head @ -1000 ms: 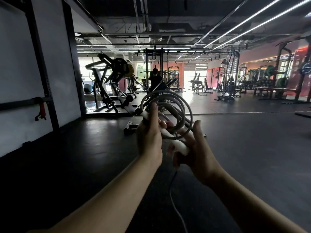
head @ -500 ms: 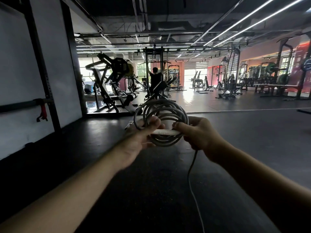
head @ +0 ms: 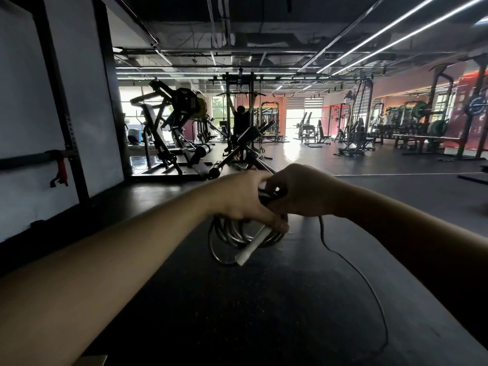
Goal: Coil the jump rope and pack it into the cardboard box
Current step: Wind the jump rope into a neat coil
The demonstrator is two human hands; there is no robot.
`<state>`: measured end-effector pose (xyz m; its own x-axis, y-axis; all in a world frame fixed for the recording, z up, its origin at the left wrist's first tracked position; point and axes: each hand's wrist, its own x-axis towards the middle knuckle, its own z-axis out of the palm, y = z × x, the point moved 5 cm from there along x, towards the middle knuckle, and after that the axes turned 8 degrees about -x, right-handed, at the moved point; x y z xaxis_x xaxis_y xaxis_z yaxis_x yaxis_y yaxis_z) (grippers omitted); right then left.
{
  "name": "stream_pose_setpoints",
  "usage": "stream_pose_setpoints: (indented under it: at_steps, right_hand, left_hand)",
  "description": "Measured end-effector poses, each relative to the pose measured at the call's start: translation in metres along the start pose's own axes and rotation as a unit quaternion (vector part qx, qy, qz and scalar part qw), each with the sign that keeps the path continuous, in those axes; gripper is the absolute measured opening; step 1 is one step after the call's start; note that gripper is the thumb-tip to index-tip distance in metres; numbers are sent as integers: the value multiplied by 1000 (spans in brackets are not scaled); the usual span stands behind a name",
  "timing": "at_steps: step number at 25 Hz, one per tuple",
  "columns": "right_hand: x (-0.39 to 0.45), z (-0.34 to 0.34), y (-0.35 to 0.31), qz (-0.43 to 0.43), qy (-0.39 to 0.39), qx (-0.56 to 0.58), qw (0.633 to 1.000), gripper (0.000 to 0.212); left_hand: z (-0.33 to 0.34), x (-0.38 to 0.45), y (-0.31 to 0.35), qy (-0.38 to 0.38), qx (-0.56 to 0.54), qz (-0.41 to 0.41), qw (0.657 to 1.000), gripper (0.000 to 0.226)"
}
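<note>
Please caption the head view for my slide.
Both hands, left hand and right hand, hold the coiled jump rope above a gym floor.

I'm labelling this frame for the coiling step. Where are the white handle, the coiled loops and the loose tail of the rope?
white handle (head: 250,247): head view, middle of the shaft sticking out below the left hand.
coiled loops (head: 224,237): head view, left arc of the bundle.
loose tail (head: 369,283): head view, strand trailing toward the floor.

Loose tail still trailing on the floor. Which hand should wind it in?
Right. The left hand is closed around the coil and white handle; the loose tail drops from the right hand, so it probably feeds best.
</note>
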<state>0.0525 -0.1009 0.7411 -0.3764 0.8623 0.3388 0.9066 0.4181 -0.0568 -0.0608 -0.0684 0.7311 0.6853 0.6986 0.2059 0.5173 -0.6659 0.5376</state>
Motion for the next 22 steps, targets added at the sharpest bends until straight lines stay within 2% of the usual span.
stream_pose_setpoints:
  at_steps: [2,4,6,8,10,11,13,15,17,18,19,20,22]
  right_hand:
    - [-9,6,5,28,-35,150,988,9]
    - [-18,12,15,66,-78,297,949,30]
    - [-26,13,27,84,-63,356,928,35]
    - [-33,14,46,104,-38,364,925,53]
    - [-38,14,69,129,7,369,921,65]
    - [-41,15,78,141,34,390,909,68]
    - [-45,20,81,149,84,458,873,70]
    - [-42,33,64,121,114,481,861,72]
    - [-34,50,31,102,133,478,862,72]
    - [-30,56,16,110,156,490,851,70]
    - [-26,61,8,133,192,518,823,67]
    - [-24,63,3,168,229,554,783,64]
    - [-24,66,1,221,268,621,703,51]
  left_hand:
    - [7,-1,-8,-17,-3,-16,1000,63]
    - [13,-5,-13,-40,32,-45,998,65]
    - [13,-10,-18,-36,62,-55,996,55]
    - [1,-15,-21,5,25,-36,999,44]
    - [-14,-24,-23,82,-74,-1,994,30]
    - [-20,-27,-24,137,-140,13,981,22]
    - [-25,-30,-30,266,-286,19,920,13]
    - [-13,-26,-38,364,-406,-10,838,24]
    - [10,-19,-42,416,-512,-63,749,45]
    - [21,-17,-41,439,-549,-78,707,52]
    - [30,-16,-38,458,-570,-81,677,50]
    - [36,-16,-34,473,-579,-79,660,44]
    - [44,-18,-30,484,-571,-71,659,36]
